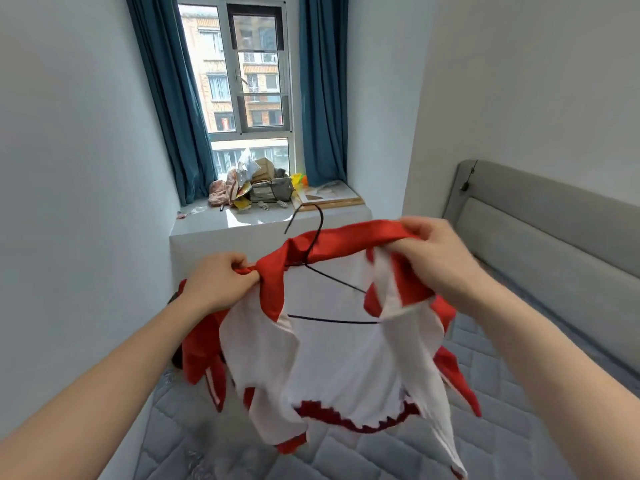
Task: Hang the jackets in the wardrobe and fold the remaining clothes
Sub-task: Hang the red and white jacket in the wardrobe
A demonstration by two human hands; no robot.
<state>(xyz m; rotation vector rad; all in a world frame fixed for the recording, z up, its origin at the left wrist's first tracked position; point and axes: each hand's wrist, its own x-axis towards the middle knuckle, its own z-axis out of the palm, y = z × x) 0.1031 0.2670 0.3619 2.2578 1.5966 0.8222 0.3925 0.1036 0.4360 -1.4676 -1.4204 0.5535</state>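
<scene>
A red and white jacket (332, 341) was held up between both hands above the bed (502, 358), its collar gripped by the left hand (221, 282) and right hand (429, 251). A black hanger (332, 289) sat inside it.

Both bare forearms reach forward from the lower corners, converging toward twelve o'clock. The left hand (221, 284) is raised at about ten o'clock, fingers curled in a tight pinch, knuckles up. The right hand (434, 252) sits slightly higher at two o'clock, fingers curled downward, gripping.
</scene>
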